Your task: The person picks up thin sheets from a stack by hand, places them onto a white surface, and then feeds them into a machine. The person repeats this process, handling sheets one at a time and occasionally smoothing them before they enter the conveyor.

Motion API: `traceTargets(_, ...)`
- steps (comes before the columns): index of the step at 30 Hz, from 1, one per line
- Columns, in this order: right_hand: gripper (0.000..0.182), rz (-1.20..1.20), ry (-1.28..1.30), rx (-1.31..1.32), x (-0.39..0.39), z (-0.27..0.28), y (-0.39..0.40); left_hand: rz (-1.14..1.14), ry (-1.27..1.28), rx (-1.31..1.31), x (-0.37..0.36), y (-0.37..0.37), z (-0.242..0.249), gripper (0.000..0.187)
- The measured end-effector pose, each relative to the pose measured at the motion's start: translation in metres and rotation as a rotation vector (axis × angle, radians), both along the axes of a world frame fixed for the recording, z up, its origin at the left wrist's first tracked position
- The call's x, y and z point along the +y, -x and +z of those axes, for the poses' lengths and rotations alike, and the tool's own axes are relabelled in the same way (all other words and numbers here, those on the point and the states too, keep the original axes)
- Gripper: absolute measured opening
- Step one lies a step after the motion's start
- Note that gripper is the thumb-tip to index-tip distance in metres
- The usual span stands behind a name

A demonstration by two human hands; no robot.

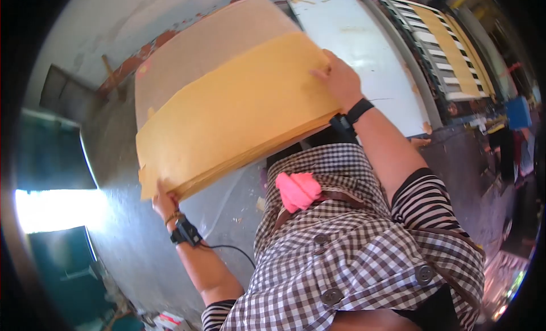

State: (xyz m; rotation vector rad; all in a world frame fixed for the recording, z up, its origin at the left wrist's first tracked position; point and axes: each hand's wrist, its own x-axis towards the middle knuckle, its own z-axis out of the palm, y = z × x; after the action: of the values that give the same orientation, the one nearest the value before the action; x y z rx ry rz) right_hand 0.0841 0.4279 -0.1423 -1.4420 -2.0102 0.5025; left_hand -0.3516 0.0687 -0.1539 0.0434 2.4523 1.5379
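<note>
A stack of yellow-brown paper sheets (239,98) spans the space between my two hands, its near edge showing several layers. My left hand (165,201) grips the lower left corner, fingers closed on it. At the right end my right hand (341,79) is closed on the stack, with the thumb on top. Beneath and beyond the sheets lies a paler brown board or sheet (210,44). Both wrists wear black straps with small devices. A pink cloth (298,191) is tucked at the waist of the checked apron (364,240).
A white-topped table (364,52) stands beyond my right hand. Further right is a rack with white slats (435,52) and a yellow-brown strip on it. A blue box (518,112) is at the far right. Grey floor (125,234) and a bright doorway (54,210) show at left.
</note>
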Motion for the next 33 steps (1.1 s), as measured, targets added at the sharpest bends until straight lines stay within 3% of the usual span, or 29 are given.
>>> traceTargets(1, 0.055, -0.015, -0.039, 0.095, 0.005, -0.011, -0.006, -0.045, 0.025, -0.034, -0.019, 0.017, -0.015, 0.054)
traceTargets(2, 0.051, -0.055, -0.09, 0.19, 0.012, -0.011, -0.021, -0.012, -0.04, -0.122, -0.019, 0.007, 0.002, 0.056)
traceTargets(4, 0.041, -0.077, -0.006, 0.459, 0.006, 0.016, -0.063, -0.058, -0.04, 0.076, -0.01, -0.051, 0.039, 0.053)
traceTargets(6, 0.037, -0.118, 0.226, 0.797, 0.019, -0.002, -0.12, -0.181, 0.066, 0.291, 0.021, -0.141, 0.085, 0.049)
traceTargets(8, 0.05, -0.147, 0.596, 1.188, 0.004, -0.016, -0.138, -0.538, 0.114, 0.28, 0.01, -0.181, 0.083, 0.045)
traceTargets(9, 0.067, -0.165, 0.763, 1.285, 0.005, -0.024, -0.162, -0.711, 0.158, 0.118, 0.024, -0.204, 0.086, 0.041)
traceTargets(12, 0.085, -0.352, 0.923, 1.665, 0.017, -0.056, -0.217, -1.043, 0.261, -0.271, 0.061, -0.278, 0.093, 0.033)
traceTargets(14, 0.097, -0.363, 0.938, 1.737, 0.008, -0.07, -0.223, -1.196, 0.35, -0.395, 0.064, -0.278, 0.064, 0.026)
traceTargets(16, 0.099, -0.405, 0.938, 1.856, 0.002, -0.076, -0.229, -1.324, 0.345, -0.075, 0.052, -0.27, 0.012, 0.023)
traceTargets(17, 0.1, -0.399, 0.932, 1.854, 0.002, -0.081, -0.235, -1.381, 0.338, 0.088, 0.05, -0.27, 0.0, 0.022)
traceTargets(20, 0.1, -0.414, 0.948, 1.822, 0.002, -0.099, -0.256, -1.275, 0.672, -0.218, 0.08, -0.276, 0.014, 0.02)
traceTargets(23, 0.093, -0.466, 1.054, 1.756, -0.01, -0.126, -0.266, -2.045, 0.589, 0.772, 0.083, -0.255, -0.03, 0.02)
traceTargets(26, 0.081, -0.489, 1.131, 1.699, -0.033, -0.152, -0.259, -1.822, 0.734, 0.275, 0.104, -0.277, -0.004, 0.021)
traceTargets(29, 0.061, -0.49, 1.135, 1.593, -0.041, -0.154, -0.245, -1.802, 0.878, 0.053, 0.117, -0.281, 0.003, 0.027)
traceTargets(32, 0.057, -0.338, 1.312, 1.359, -0.038, -0.204, -0.245, -1.896, 0.762, -0.288, 0.114, -0.261, -0.032, 0.036)
traceTargets(33, 0.051, -0.259, 1.422, 1.151, -0.026, -0.178, -0.258, -2.06, 0.727, -0.281, 0.141, -0.275, -0.015, 0.041)
